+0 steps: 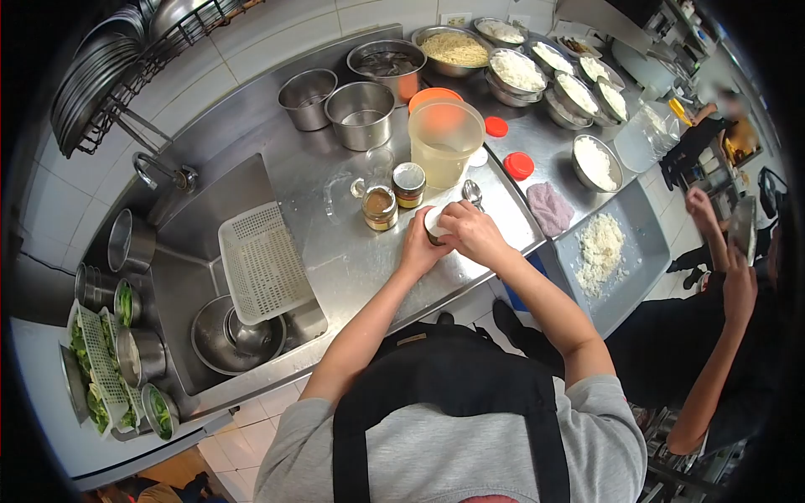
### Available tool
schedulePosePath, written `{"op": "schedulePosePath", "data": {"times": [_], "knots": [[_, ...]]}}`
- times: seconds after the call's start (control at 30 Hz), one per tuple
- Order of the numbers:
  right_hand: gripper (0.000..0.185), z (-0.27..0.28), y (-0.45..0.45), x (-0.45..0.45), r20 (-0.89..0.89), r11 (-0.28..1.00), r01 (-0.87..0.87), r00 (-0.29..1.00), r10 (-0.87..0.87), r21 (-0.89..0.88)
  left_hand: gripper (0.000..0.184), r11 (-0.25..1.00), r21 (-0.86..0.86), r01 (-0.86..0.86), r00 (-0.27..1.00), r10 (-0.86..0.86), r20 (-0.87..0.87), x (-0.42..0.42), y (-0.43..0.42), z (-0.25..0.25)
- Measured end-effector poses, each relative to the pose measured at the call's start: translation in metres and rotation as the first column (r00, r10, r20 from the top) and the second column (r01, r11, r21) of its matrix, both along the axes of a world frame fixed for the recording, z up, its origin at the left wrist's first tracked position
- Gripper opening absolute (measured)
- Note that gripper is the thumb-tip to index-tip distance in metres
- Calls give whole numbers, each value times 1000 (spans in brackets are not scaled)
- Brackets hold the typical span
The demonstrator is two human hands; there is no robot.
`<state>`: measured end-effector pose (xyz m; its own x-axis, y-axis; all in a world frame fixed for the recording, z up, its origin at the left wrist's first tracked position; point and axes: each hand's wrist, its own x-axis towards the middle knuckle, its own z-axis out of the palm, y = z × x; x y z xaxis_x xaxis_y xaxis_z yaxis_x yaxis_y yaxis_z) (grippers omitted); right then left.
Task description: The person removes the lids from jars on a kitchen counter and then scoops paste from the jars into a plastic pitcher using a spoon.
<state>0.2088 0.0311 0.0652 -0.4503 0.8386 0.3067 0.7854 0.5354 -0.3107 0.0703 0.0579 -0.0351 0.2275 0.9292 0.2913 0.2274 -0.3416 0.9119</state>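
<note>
Near the counter's front edge, my left hand (418, 244) is wrapped round a small jar whose round white top (434, 221) shows between my hands. My right hand (473, 232) has its fingers closed on that white top; whether it is a lid or a seal I cannot tell. Just left of them stand a glass jar of brown contents (380, 208) and a second jar with a pale top (409, 184). Behind my hands is a tall translucent container (443, 147). A metal spoon (473, 194) lies beside my right hand.
Left is a sink (180, 335) holding a white perforated basket (265, 261). Metal pots (360, 117) line the back. Right are red lids (519, 165), a pink cloth (550, 209), bowls of rice (596, 163) and a grey tub (620, 293). A co-worker's arms (728, 310) are at right.
</note>
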Motion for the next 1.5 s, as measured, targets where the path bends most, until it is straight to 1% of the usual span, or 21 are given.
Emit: {"op": "schedulePosePath", "data": {"times": [0.23,0.3,0.37,0.4,0.47,0.57,0.63,0.67,0.77,0.83,0.87,0.97,1.1,1.17,1.2,1.3,1.37,1.4,1.43,1.47,1.5], "knots": [[7,-3,6,4,11,998,45,999,-46,51,75,1000,24,-19,999,20,-26,1,-3,2],[4,-17,17,18,-318,979,159,941,-112,125,74,1000,6,-14,1000,14,-17,1,-1,0],[9,-18,28,41,-647,934,354,700,-302,-53,82,1000,-16,21,1000,-21,5,0,0,-6],[5,-21,42,67,-586,904,409,766,-265,126,82,999,-31,19,1000,-19,3,-1,0,-5],[11,-32,73,100,-621,786,567,530,-577,-246,83,999,-50,12,1000,-12,1,-2,-3,-2],[18,-58,124,113,-617,697,557,370,-695,-451,83,999,-34,10,999,-11,-38,-2,-2,3],[23,-68,149,117,-472,694,579,512,-717,-428,78,996,-86,-13,999,8,-52,-2,-3,5],[25,-75,154,115,-369,683,730,645,-670,36,79,994,-110,8,999,-12,-32,-3,-2,5],[26,-56,125,101,-357,761,640,691,-629,-102,79,996,-92,0,998,-6,-59,-3,-3,7],[37,-63,91,95,74,716,612,775,-628,-334,78,996,-87,2,998,-7,-58,-3,-3,6],[37,-53,64,77,228,711,637,771,-595,-298,78,997,-82,0,999,-4,-39,-2,-2,4],[31,-85,41,71,169,707,625,777,-607,-331,80,995,-95,18,1000,-19,-18,-2,-1,3],[18,-87,33,74,-131,821,461,841,-526,-337,77,993,-80,84,995,-88,-43,-6,9,1],[9,-59,19,64,-607,805,139,587,-536,-576,77,983,-116,139,990,-141,-9,-10,17,3],[8,-36,10,55,-651,787,60,525,-548,-614,77,965,-164,206,979,-204,28,-13,19,12],[25,-19,3,44,-543,812,170,665,-513,-558,85,922,-217,320,947,-313,68,-16,22,16],[34,-10,-1,34,-472,782,232,687,-552,-578,96,957,-140,255,965,-243,93,-13,18,11],[32,-9,-2,32,-487,810,248,693,-532,-532,105,972,-96,213,975,-217,-38,-17,15,13],[31,-4,-3,29,-499,834,261,701,-510,-485,107,956,-160,245,969,-245,17,-24,14,9],[29,2,-6,29,-490,838,305,700,-519,-452,101,968,-113,225,946,-244,-213,-39,9,42],[28,6,-8,29,-481,836,348,696,-533,-424,87,966,56,251,940,-230,-252,-52,21,34]]}}
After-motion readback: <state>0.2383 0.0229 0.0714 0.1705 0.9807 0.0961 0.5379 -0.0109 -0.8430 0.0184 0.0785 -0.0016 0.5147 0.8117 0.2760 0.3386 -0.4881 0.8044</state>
